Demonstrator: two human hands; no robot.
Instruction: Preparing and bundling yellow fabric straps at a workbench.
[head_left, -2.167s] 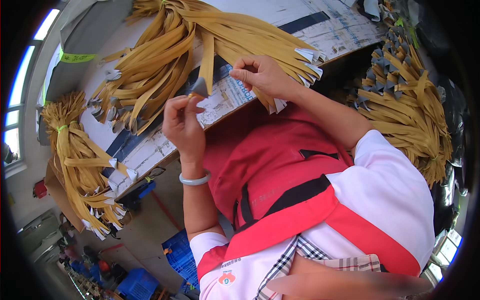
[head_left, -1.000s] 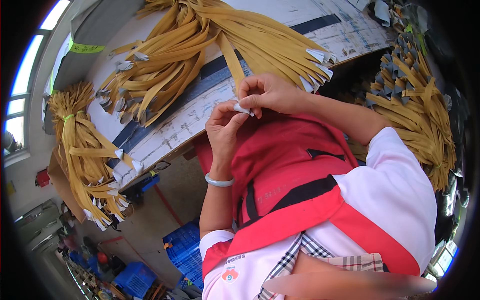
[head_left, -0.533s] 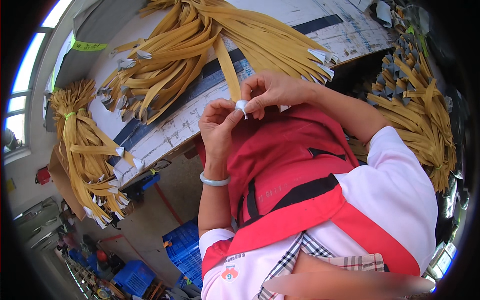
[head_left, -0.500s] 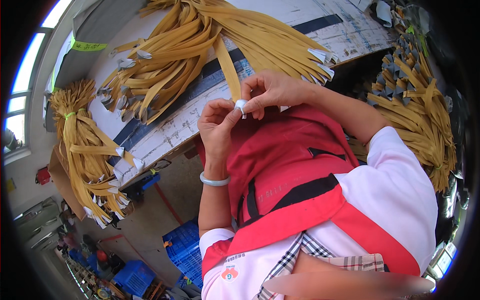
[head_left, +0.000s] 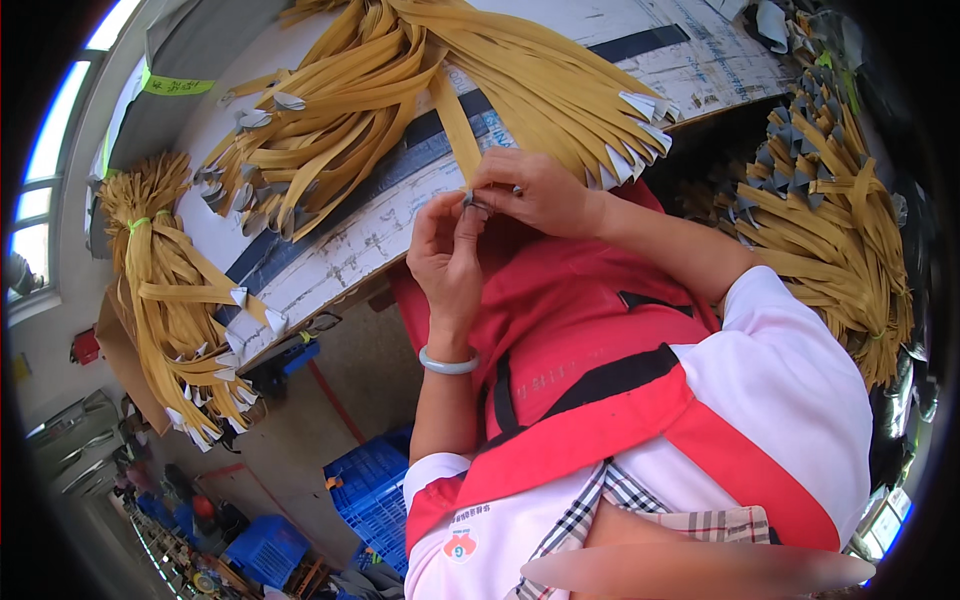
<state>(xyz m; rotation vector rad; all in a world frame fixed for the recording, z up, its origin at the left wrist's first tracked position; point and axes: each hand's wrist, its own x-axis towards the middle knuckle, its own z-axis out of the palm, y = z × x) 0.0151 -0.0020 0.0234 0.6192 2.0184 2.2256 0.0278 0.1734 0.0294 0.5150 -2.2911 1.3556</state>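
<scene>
A flat mustard-yellow strap (head_left: 455, 125) runs down from the heap on the table to my two hands, over the table's near edge. Its end carries a small folded tip, grey where it shows between my fingers. My left hand (head_left: 447, 262), with a pale bangle on the wrist, pinches this tip between thumb and fingers. Close against it, my right hand (head_left: 540, 190) has its fingers curled on the same strap end. The fingers partly cover the tip. Beside them lies a fan of straps (head_left: 545, 85) with white tips.
A looser heap of straps (head_left: 340, 120) with grey tips covers the table (head_left: 330, 275) at left. Tied bundles hang at the far left (head_left: 165, 270) and right (head_left: 850, 240). Blue crates (head_left: 370, 490) stand on the floor below.
Both hands have shifted slightly, the left one rightward and closer to the right. The strap's tip showed white before; now its grey side shows, more covered by the fingers.
</scene>
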